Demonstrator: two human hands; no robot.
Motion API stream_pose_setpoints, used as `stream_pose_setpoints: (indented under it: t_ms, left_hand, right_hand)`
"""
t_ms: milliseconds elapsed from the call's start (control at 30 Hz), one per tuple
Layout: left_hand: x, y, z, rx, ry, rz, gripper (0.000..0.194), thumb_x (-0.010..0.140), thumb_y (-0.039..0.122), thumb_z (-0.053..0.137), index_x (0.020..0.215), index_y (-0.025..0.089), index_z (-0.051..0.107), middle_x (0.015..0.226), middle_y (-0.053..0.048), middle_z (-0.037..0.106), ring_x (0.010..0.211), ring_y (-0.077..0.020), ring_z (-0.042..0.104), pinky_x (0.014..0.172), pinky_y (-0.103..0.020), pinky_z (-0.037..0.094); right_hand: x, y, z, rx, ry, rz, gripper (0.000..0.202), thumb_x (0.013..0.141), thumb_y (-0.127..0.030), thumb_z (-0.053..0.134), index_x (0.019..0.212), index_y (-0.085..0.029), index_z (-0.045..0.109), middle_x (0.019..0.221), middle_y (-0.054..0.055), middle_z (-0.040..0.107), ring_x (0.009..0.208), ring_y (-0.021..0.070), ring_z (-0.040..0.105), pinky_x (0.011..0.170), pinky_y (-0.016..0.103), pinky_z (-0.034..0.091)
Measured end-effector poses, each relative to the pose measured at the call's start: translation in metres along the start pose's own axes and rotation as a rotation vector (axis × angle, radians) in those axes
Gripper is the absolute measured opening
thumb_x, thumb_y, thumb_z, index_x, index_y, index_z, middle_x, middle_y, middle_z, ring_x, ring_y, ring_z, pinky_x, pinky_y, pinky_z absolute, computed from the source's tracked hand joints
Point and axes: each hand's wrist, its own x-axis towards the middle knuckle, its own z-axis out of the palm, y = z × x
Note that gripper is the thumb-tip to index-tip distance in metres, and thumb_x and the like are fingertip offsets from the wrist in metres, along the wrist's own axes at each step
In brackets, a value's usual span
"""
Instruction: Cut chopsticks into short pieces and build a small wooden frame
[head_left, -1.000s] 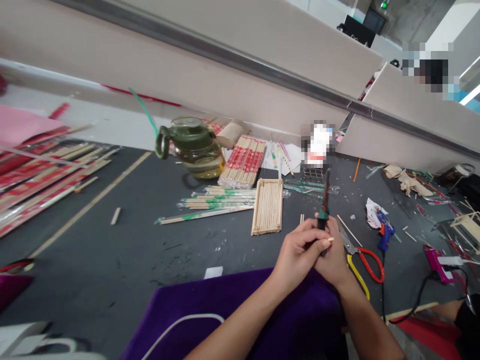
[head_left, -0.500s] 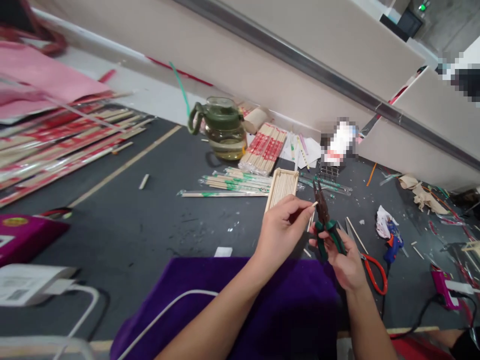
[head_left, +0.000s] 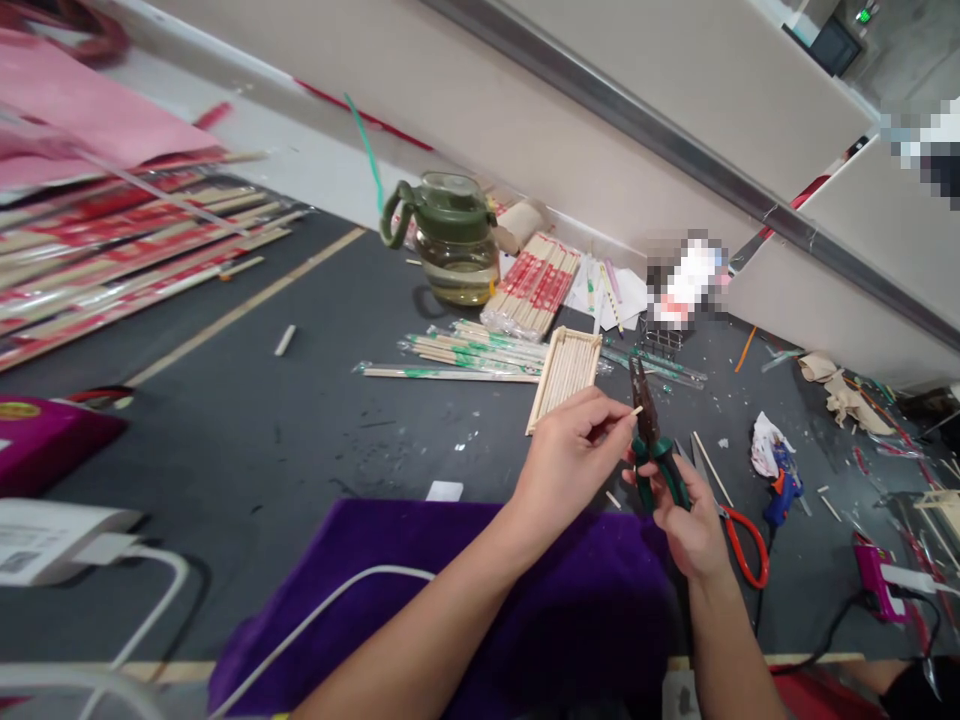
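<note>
My left hand (head_left: 574,455) pinches a short wooden stick (head_left: 637,411), whose tip meets the jaws of the pliers. Around the green and black handles of the long-nose pliers (head_left: 646,410) my right hand (head_left: 686,515) is closed, with the jaws pointing up and away from me. Just beyond my left hand lies a small tray-like frame of glued wooden sticks (head_left: 568,368), partly hidden by that hand. Red-handled scissors (head_left: 746,545) rest to the right of my right hand, beside a loose stick (head_left: 712,467).
A green-lidded glass teapot (head_left: 456,240) stands at the back near bundled red-wrapped chopsticks (head_left: 531,285). Green-wrapped chopsticks (head_left: 472,355) lie before it. A blue glue gun (head_left: 784,485) sits right. Purple cloth (head_left: 420,530) covers the near edge, crossed by a white cable (head_left: 352,580).
The view has shifted slightly. The stick in my left hand now sits closer into the plier jaws, which appear more closed. Both hands keep their holds.
</note>
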Motion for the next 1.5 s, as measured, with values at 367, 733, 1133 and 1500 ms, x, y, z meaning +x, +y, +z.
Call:
stream_pose_setpoints:
  t_ms: [367, 733, 1133, 1500]
  left_hand:
    - [0.0, -0.001, 0.0, 0.055, 0.006, 0.014, 0.016, 0.09, 0.022, 0.064, 0.078, 0.018, 0.075, 0.067, 0.001, 0.059, 0.056, -0.0095, 0.05, 0.052, -0.021, 0.037]
    - [0.008, -0.005, -0.01, 0.069, 0.177, 0.046, 0.015, 0.088, 0.022, 0.065, 0.076, 0.018, 0.072, 0.068, 0.0, 0.062, 0.058, -0.0106, 0.051, 0.055, -0.023, 0.039]
    - [0.012, -0.005, -0.015, 0.07, 0.181, 0.072, 0.015, 0.089, 0.02, 0.064, 0.077, 0.018, 0.073, 0.068, 0.001, 0.061, 0.06, -0.0106, 0.051, 0.057, -0.023, 0.039]
    - [0.012, -0.008, -0.014, 0.149, 0.062, 0.1, 0.02, 0.093, 0.02, 0.059, 0.078, 0.018, 0.072, 0.071, 0.0, 0.062, 0.067, -0.0126, 0.057, 0.064, -0.024, 0.043]
  right_hand:
    - [-0.002, -0.012, -0.002, -0.146, -0.032, -0.026, 0.05, 0.073, -0.008, 0.056, 0.116, -0.026, 0.072, 0.128, 0.007, 0.071, 0.118, 0.0265, 0.067, 0.108, 0.046, 0.05]
    - [-0.004, -0.02, -0.006, -0.269, -0.057, -0.033, 0.039, 0.068, -0.007, 0.052, 0.099, -0.024, 0.071, 0.119, 0.005, 0.071, 0.098, 0.0211, 0.069, 0.091, 0.036, 0.056]
    - [-0.006, -0.025, -0.003, -0.348, -0.029, -0.095, 0.013, 0.085, -0.018, 0.06, 0.097, -0.024, 0.061, 0.102, 0.005, 0.068, 0.089, 0.0195, 0.066, 0.077, 0.031, 0.053]
    - [-0.005, -0.021, -0.009, -0.551, -0.089, 0.012, 0.055, 0.091, -0.038, 0.07, 0.14, -0.027, 0.05, 0.105, 0.004, 0.068, 0.089, 0.0175, 0.066, 0.082, 0.029, 0.054]
